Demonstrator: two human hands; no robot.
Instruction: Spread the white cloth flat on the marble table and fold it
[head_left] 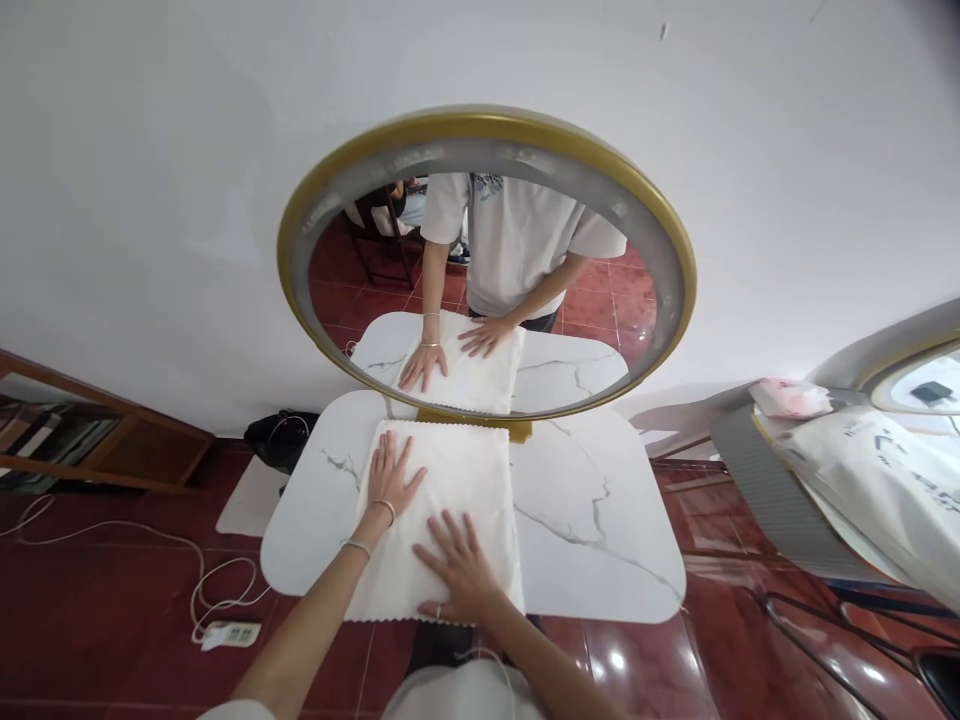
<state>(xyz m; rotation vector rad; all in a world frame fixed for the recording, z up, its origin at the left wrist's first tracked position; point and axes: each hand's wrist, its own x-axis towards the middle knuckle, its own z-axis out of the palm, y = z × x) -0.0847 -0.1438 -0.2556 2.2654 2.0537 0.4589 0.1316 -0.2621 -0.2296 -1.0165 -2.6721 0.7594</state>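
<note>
A white cloth (472,460) with a scalloped edge lies spread over the left-middle part of a white marbled table (600,530). Its near edge reaches the table's front edge. My left hand (394,478) rests flat on the cloth's upper left part, fingers spread, with two thin bracelets at the wrist. Lower down and further right, my right hand (459,572) presses on the cloth, palm down with fingers apart and a ring on one finger. Neither hand grips the fabric.
A round gold-framed mirror (484,125) stands at the table's back, reflecting both hands and the cloth. To the right, a grey-sided table (780,500) bears a white bag (877,470). A power strip (231,634) with a cable lies on the red floor, near a wooden shelf (142,460).
</note>
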